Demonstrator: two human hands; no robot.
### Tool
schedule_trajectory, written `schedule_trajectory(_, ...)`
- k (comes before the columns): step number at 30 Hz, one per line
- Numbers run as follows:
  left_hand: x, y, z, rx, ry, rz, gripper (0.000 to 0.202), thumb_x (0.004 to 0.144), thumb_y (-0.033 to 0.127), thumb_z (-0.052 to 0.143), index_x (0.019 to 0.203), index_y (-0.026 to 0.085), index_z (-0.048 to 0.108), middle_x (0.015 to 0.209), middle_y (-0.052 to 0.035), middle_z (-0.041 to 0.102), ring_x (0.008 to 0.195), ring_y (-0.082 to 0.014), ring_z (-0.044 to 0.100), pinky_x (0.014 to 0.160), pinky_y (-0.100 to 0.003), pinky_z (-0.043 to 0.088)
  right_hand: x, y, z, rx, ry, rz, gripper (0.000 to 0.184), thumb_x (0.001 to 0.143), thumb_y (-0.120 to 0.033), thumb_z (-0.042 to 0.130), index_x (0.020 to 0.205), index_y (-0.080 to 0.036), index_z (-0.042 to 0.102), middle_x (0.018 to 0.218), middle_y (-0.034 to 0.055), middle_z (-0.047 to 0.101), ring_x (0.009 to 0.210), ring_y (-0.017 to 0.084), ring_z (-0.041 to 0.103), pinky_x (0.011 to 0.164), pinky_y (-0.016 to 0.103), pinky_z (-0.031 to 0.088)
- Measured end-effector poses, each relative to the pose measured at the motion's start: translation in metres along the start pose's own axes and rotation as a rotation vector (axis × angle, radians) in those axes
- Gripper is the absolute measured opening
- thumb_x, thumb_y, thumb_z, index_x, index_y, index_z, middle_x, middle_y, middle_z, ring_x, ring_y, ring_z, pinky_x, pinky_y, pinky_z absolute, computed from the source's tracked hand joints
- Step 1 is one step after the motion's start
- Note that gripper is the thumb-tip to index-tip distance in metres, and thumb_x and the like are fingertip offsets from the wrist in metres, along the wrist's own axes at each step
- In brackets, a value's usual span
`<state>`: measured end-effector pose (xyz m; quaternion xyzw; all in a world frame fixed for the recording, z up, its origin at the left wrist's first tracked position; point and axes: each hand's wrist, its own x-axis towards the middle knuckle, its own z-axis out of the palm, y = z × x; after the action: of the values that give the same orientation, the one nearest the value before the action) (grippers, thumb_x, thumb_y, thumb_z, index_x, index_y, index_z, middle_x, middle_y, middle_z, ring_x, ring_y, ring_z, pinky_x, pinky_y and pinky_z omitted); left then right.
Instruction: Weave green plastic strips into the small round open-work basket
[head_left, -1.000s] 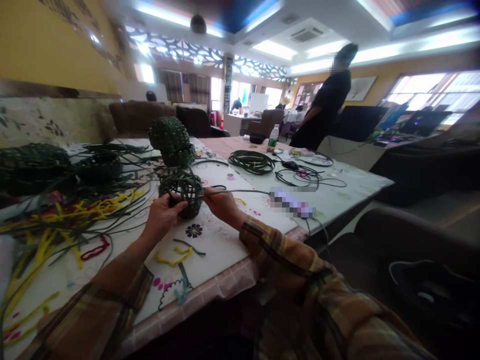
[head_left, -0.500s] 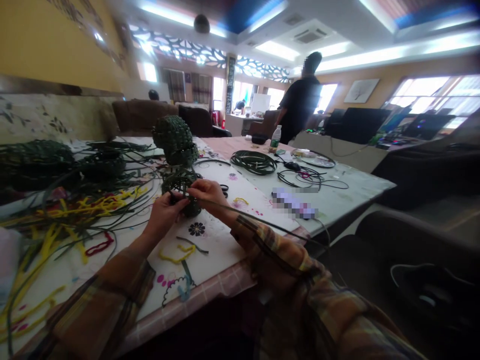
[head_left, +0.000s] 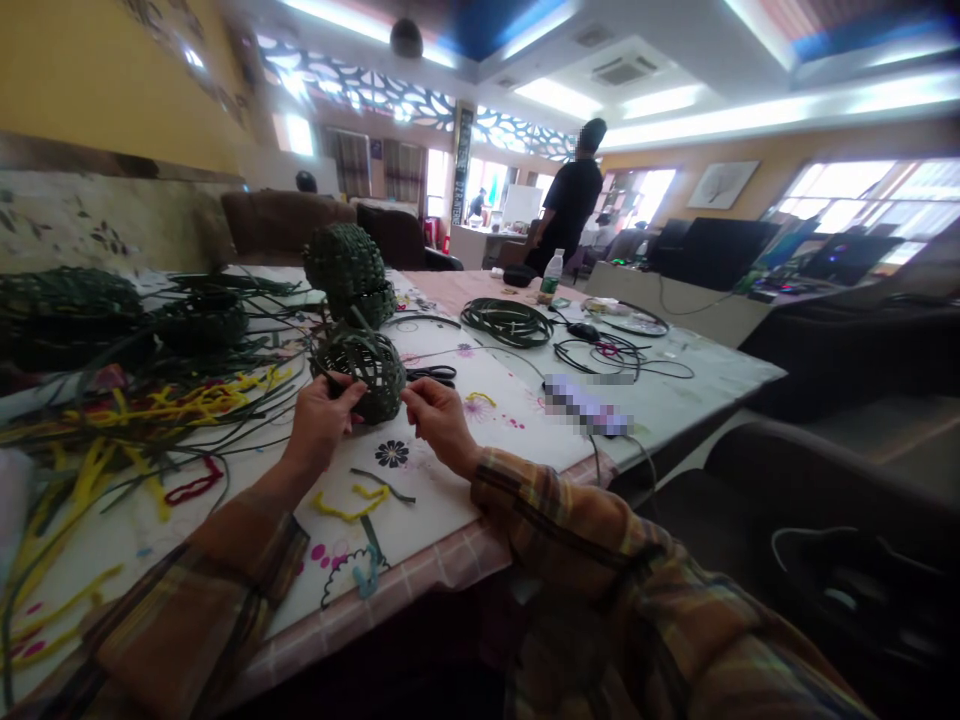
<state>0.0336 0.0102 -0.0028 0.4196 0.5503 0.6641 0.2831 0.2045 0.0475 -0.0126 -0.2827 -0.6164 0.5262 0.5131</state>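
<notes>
Green woven ball (head_left: 381, 372) sits at the table's (head_left: 442, 510) near half; base contact unclear. Left hand (head_left: 324, 425) pinches its near-left edge, some fingertips hidden. Right hand (head_left: 442, 425) pinched closed just beside its right; can't tell if on a strip.

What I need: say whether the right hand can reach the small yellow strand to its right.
Probably yes: the yellow strand lies close to the right hand, with only tablecloth visible between, though its fingers look pinched together.

A flower-printed table (head_left: 435, 522) spans mid-frame. Yellow strips (head_left: 191, 402) lie at left; a green coil (head_left: 504, 334) and bottle (head_left: 551, 278) sit just right of centre.
</notes>
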Motion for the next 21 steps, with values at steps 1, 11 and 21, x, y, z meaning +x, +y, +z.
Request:
schedule_trajectory(1, -0.001, -0.001, 0.001, 0.015, -0.008, -0.005, 0.038, 0.064, 0.042, 0.078, 0.084, 0.02, 0.054, 0.051, 0.0095, 0.049, 0.035, -0.0079, 0.041, 0.041, -0.023, 0.041, 0.004, -0.001, 0.0, -0.049, 0.013, -0.047, 0.023, 0.083, -0.042, 0.065, 0.079, -0.02, 0.063, 0.054, -0.0077, 0.052, 0.046, 0.006, 0.042, 0.044, 0.019, 0.035)
schedule_trajectory(11, -0.008, 0.003, 0.003, 0.052, -0.054, -0.03, 0.048, 0.058, 0.051, 0.08, 0.085, 0.02, 0.055, 0.057, 0.0049, 0.056, 0.04, -0.0118, 0.05, 0.034, -0.021, 0.029, 0.02, -0.004, 0.008, -0.496, -0.137, -0.196, 0.024, 0.094, -0.029, 0.059, 0.096, -0.02, 0.081, 0.074, 0.0004, 0.07, 0.07, 0.012, 0.058, 0.067, 0.021, 0.042)
schedule_trajectory(21, -0.007, 0.008, 0.0, 0.045, -0.058, -0.059, 0.044, 0.061, 0.049, 0.082, 0.083, 0.02, 0.056, 0.059, 0.0042, 0.055, 0.039, -0.0095, 0.044, 0.038, -0.023, 0.031, 0.048, -0.007, 0.015, -0.085, -0.319, 0.054, 0.015, 0.078, -0.028, 0.068, 0.077, -0.014, 0.073, 0.051, -0.0077, 0.052, 0.045, 0.007, 0.043, 0.046, 0.019, 0.033)
